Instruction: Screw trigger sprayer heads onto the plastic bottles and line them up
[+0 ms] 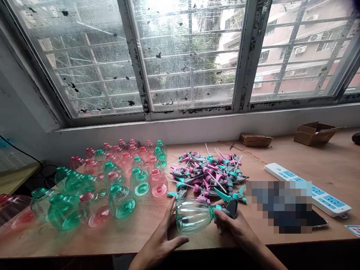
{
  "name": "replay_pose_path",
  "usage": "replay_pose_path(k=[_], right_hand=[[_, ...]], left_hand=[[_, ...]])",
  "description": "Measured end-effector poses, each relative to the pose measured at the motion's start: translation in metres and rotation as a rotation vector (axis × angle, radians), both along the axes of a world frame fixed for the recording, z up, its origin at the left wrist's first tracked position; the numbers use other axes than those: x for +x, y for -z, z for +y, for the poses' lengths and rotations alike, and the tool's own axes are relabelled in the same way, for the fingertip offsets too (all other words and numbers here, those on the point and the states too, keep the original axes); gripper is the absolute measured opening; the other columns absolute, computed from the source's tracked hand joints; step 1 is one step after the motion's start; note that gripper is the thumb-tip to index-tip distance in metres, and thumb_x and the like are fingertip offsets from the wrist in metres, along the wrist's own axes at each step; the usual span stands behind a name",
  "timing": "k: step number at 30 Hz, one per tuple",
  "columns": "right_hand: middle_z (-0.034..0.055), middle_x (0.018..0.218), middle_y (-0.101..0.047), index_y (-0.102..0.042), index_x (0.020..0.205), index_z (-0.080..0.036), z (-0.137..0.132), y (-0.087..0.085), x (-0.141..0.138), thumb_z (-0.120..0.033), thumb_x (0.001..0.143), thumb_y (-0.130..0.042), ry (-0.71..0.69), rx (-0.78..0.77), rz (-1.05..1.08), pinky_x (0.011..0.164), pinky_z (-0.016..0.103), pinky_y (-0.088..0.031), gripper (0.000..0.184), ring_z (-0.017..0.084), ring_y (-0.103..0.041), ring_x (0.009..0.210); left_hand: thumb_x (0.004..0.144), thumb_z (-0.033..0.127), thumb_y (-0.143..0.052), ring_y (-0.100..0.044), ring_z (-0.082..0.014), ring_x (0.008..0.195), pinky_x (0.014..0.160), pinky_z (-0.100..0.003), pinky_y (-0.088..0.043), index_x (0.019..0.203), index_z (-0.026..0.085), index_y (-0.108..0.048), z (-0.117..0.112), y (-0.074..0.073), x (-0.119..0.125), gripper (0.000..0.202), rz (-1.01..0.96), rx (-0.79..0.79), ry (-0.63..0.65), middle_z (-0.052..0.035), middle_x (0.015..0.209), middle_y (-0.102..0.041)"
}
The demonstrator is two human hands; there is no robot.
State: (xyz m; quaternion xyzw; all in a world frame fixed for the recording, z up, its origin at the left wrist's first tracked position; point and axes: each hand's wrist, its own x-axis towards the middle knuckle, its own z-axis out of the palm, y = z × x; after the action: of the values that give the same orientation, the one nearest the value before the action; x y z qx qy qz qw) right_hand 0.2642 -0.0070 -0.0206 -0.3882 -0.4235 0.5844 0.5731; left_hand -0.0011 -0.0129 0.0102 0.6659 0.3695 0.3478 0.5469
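Note:
A clear green spray bottle (194, 215) lies on its side in the air above the table's front edge, its base toward the left. My right hand (229, 223) is closed around the neck, where a green collar joins a grey and green trigger sprayer head (232, 206). By the base is my left hand (168, 232), thumb and index finger spread apart; whether it touches the bottle I cannot tell, and its other fingers are partly hidden. Just behind the bottle lies a pile of loose trigger sprayer heads (208, 174) in pink, green and grey, with thin dip tubes.
Several open green bottles (122, 202) and pink bottles (158, 183) stand uncapped across the left of the wooden table (157, 240). To the right are a white power strip (306, 189) and a blurred dark phone (317, 217). Cardboard boxes (312, 135) sit near the window wall.

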Motion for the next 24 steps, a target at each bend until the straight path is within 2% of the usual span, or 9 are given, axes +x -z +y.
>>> replay_pose_path(k=[5,10,13,16,20,22,24], right_hand=[[-0.0007,0.061,-0.071,-0.064,0.094,-0.019,-0.0013,-0.0029,-0.0011,-0.054,0.077,-0.083,0.0,-0.011,0.003,0.044,0.026,-0.046,0.044,0.014,-0.059,0.045],[-0.0005,0.062,-0.071,-0.064,0.095,-0.019,-0.0004,-0.0014,-0.0008,-0.054,0.078,-0.083,-0.001,0.003,-0.004,0.044,0.026,-0.046,0.043,0.014,-0.058,0.044],[-0.0004,0.063,-0.071,-0.065,0.095,-0.019,0.0004,-0.0003,-0.0001,-0.055,0.078,-0.082,-0.007,0.003,-0.013,0.044,0.026,-0.047,0.044,0.014,-0.059,0.045],[-0.0008,0.062,-0.071,-0.065,0.094,-0.019,0.0008,-0.0005,0.0005,-0.055,0.079,-0.082,-0.012,0.015,-0.02,0.044,0.026,-0.047,0.043,0.013,-0.058,0.044],[-0.0011,0.062,-0.071,-0.066,0.095,-0.019,0.0008,-0.0014,0.0008,-0.054,0.079,-0.082,-0.02,0.022,-0.018,0.045,0.025,-0.047,0.042,0.013,-0.057,0.044],[-0.001,0.061,-0.071,-0.065,0.095,-0.019,0.0007,-0.0019,0.0007,-0.053,0.079,-0.082,-0.015,0.02,-0.008,0.044,0.025,-0.047,0.042,0.013,-0.058,0.044],[-0.0006,0.061,-0.071,-0.065,0.095,-0.019,0.0007,-0.0023,0.0006,-0.053,0.079,-0.082,-0.009,0.018,0.001,0.044,0.026,-0.047,0.042,0.014,-0.058,0.044]], left_hand=[[0.088,0.033,-0.075,-0.025,-0.0327,0.156,0.13,-0.049,-0.019,0.162,0.033,-0.017,0.0034,0.0016,-0.0014,0.094,0.013,-0.037,-0.015,-0.0049,0.168,-0.034],[0.095,0.033,-0.067,-0.023,-0.0307,0.157,0.129,-0.048,-0.022,0.163,0.034,-0.002,-0.0001,-0.0017,0.0029,0.093,0.032,0.027,-0.035,-0.005,0.163,-0.044],[0.096,0.037,-0.066,-0.026,-0.0308,0.156,0.129,-0.05,-0.019,0.163,0.035,0.002,-0.0012,-0.0009,0.0038,0.095,0.017,0.038,-0.027,-0.0062,0.165,-0.04],[0.09,0.039,-0.074,-0.024,-0.032,0.157,0.129,-0.051,-0.017,0.163,0.034,0.001,0.0013,0.0023,0.0012,0.104,-0.018,0.012,-0.02,-0.0068,0.17,-0.028],[0.089,0.042,-0.074,-0.028,-0.0325,0.155,0.129,-0.051,-0.02,0.163,0.033,-0.011,0.0064,0.0055,-0.0032,0.098,-0.051,-0.04,0.047,-0.0072,0.168,-0.034],[0.089,0.039,-0.075,-0.028,-0.032,0.155,0.129,-0.05,-0.019,0.162,0.034,-0.014,0.0072,0.0055,-0.0039,0.095,-0.025,-0.034,0.036,-0.0057,0.168,-0.034],[0.089,0.035,-0.076,-0.025,-0.0315,0.156,0.129,-0.05,-0.019,0.162,0.036,-0.012,0.0066,0.0044,-0.0032,0.097,0.004,-0.026,0.01,-0.0044,0.169,-0.033]])
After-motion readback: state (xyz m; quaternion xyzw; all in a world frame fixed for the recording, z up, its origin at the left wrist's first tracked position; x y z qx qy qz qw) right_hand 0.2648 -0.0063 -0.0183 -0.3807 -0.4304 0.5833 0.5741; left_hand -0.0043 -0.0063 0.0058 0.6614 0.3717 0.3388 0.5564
